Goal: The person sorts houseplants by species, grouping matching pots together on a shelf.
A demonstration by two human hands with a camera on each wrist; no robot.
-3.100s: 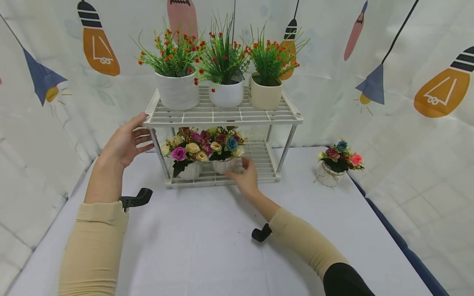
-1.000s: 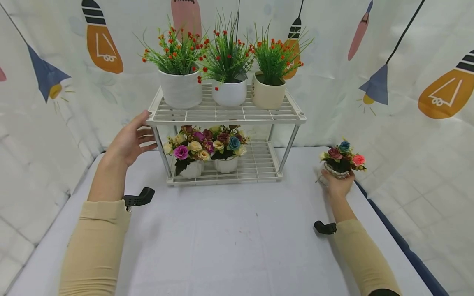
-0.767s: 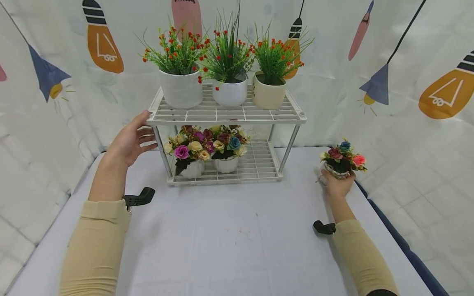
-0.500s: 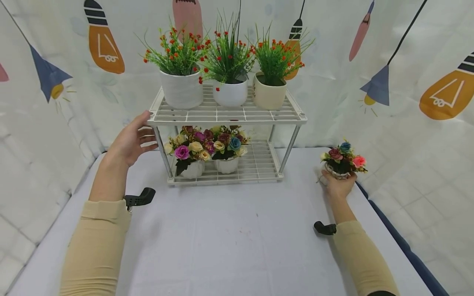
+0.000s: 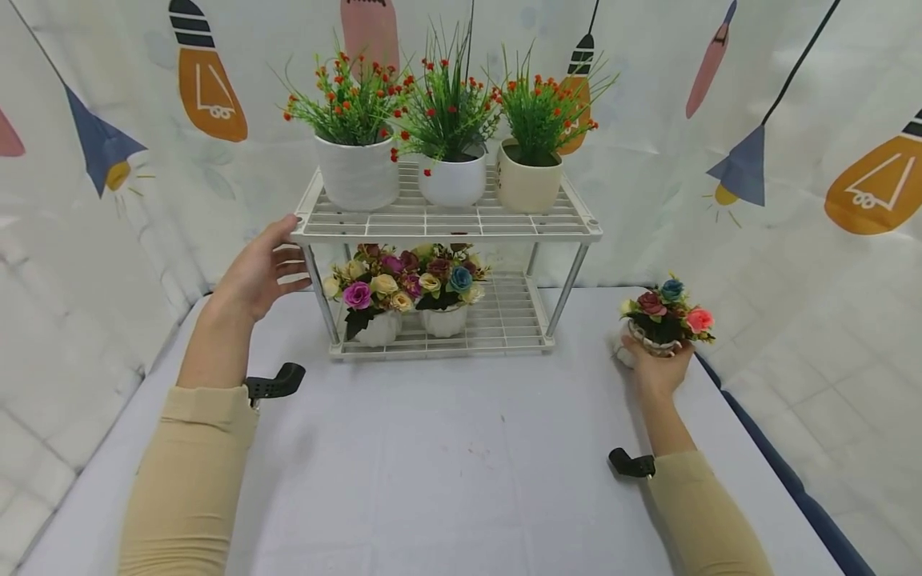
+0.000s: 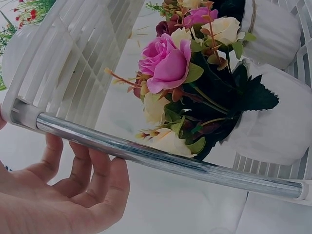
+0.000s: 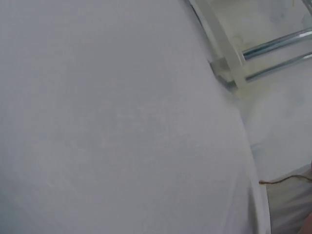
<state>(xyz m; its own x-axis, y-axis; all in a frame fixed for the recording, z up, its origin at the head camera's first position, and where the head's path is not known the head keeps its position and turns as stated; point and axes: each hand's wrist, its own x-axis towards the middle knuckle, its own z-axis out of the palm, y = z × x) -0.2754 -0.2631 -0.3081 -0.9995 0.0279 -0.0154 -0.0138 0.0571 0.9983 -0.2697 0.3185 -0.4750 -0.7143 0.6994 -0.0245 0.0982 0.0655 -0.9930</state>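
My left hand (image 5: pixel 252 268) holds the upper left front corner of a white two-tier wire rack (image 5: pixel 439 352), thumb by the top shelf's edge. In the left wrist view its curled fingers (image 6: pixel 109 183) lie behind the silver post (image 6: pixel 161 158). At the right of the table my right hand (image 5: pixel 659 372) grips a small potted bouquet (image 5: pixel 666 312) with blue, maroon and pink flowers. That hand hides much of its white pot. Only a bit of the pot (image 7: pixel 287 200) and its twine shows in the right wrist view.
Three potted grass plants with red flowers stand on the top shelf: a ribbed white pot (image 5: pixel 356 172), a smooth white pot (image 5: pixel 452 180) and a cream pot (image 5: pixel 529 180). Two flower pots (image 5: pixel 378 328) sit lower left. White cloth (image 5: pixel 432 464) covers the table.
My right hand has left the second pot on the lower shelf and moved right to grip the bouquet's pot. The bouquet has lately shifted slightly left. My left hand stays at the rack corner.
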